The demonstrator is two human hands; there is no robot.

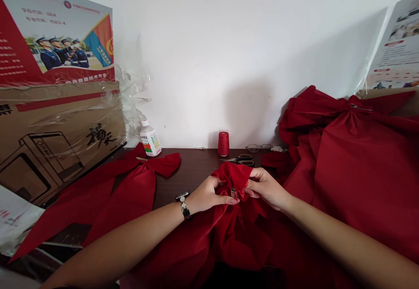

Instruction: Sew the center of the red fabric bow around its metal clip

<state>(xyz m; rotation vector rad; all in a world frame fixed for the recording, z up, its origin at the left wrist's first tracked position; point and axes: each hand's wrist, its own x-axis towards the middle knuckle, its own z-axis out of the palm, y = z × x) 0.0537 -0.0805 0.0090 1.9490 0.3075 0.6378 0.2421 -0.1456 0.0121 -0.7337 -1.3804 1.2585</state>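
My left hand (209,195) and my right hand (266,187) both pinch the gathered middle of a red cloth bow (231,236) lying on the dark wooden table (193,169). A small metal clip (233,192) shows between my fingertips at the gather. A watch sits on my left wrist. Both hands are closed on the folds of the cloth.
A finished red bow (131,184) lies at the left. A pile of red bows (347,158) fills the right. At the wall stand a red thread spool (223,143), scissors (240,160), glasses (259,147) and a white bottle (150,139). A cardboard box (55,136) stands far left.
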